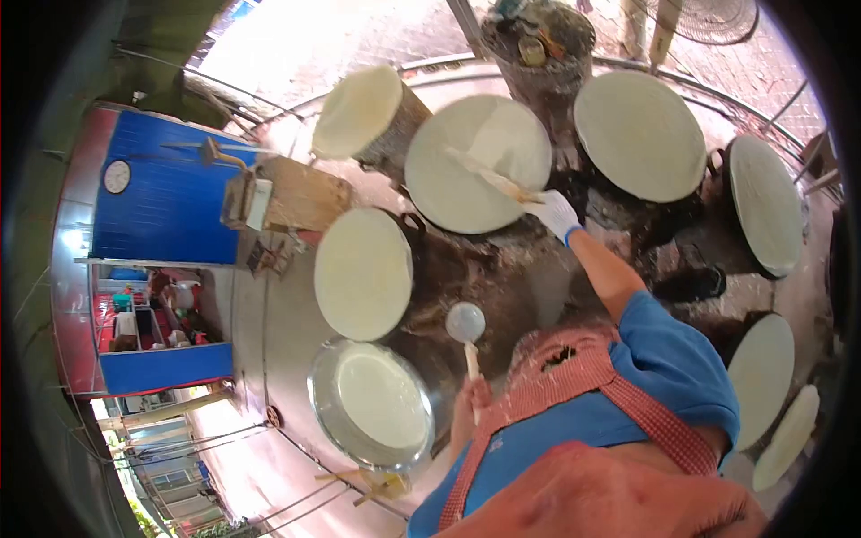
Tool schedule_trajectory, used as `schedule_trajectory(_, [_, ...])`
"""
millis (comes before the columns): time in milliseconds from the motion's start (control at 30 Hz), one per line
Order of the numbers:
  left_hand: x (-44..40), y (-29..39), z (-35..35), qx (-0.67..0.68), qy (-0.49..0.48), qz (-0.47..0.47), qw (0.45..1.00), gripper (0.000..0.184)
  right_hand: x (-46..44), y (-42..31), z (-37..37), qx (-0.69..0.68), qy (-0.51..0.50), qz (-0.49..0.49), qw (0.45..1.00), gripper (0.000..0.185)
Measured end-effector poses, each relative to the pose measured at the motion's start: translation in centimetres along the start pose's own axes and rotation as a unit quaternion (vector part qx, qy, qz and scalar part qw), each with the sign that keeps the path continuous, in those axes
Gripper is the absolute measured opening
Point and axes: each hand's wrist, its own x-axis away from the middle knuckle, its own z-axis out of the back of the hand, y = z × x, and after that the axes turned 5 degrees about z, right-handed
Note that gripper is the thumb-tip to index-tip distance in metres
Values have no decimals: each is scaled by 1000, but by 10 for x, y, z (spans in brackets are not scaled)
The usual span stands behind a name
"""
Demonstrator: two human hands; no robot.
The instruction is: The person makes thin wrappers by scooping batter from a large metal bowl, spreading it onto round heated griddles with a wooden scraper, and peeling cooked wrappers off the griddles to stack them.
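My left hand (472, 400) is closed round the handle of a ladle (465, 322), whose round bowl is over the dark floor between the pans. A white glove covers my right hand (556, 215), which grips the end of a long pale spatula (489, 177). That spatula lies across a large round pan (466, 202) coated with a pale layer, and a whiter folded or overlapping area shows on the pan's upper right. Left of the ladle, a shiny metal basin (320, 394) holds pale liquid.
More pale-coated round pans stand around me, at the left (363, 273), upper left (357, 112), upper right (639, 134) and far right (765, 206). A cluttered drum (538, 54) stands behind. A wooden box (309, 195) is at left, near a blue wall (161, 188).
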Motion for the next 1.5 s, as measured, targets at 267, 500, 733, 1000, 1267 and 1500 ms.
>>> schedule_trajectory(267, [4, 33, 47, 231, -114, 89, 962, 33, 57, 35, -19, -345, 131, -149, 917, 19])
schedule_trajectory(500, [-6, 57, 48, 208, -195, 114, 952, 34, 8, 43, 48, 67, 91, -65, 991, 27])
schedule_trajectory(733, [-38, 81, 33, 40, -35, -5, 999, 35, -29, 0, 64, 423, -107, 147, 887, 19])
schedule_trajectory(1000, [-101, 153, -115, -217, -144, -145, 955, 27, 12, 0, 84, 451, -91, 102, 882, 26])
schedule_trajectory(1267, [-192, 125, -212, -156, 25, -255, 954, 27, 85, 8, 47, 474, -61, 20, 878, 29])
schedule_trajectory(1500, [-82, 91, -139, -173, -137, -196, 955, 21, 124, -35, 43, 336, 23, 108, 935, 24])
